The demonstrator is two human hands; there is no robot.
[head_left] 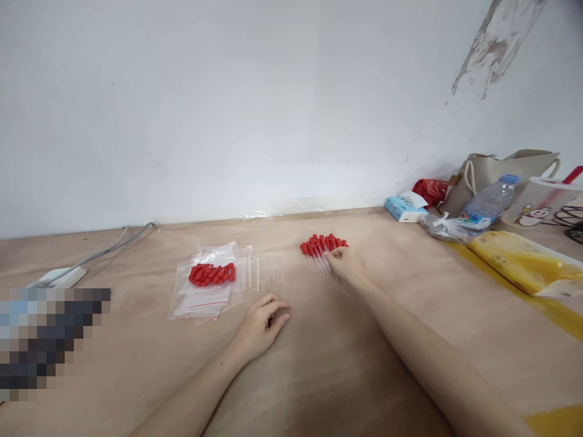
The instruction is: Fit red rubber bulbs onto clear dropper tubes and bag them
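Note:
My right hand (347, 265) is pinched at the right end of a row of glass droppers with red rubber bulbs (320, 244). Its fingers close on a dropper, whose tube they partly hide. The row lies side by side, bulbs toward the wall. My left hand (262, 325) rests on the table, its curved fingers and thumb apart and nothing between them. Beyond it lie several thin clear glass tubes (262, 271). Left of these, a heap of loose red rubber bulbs (212, 274) sits on clear zip bags (203, 301).
A blue tissue pack (405, 207), a water bottle (489, 200), a lidded cup (540, 203), a paper bag (510, 162) and a yellow packet (523, 258) crowd the right side. A grey cable (113, 246) runs along the left, near a pixelated patch.

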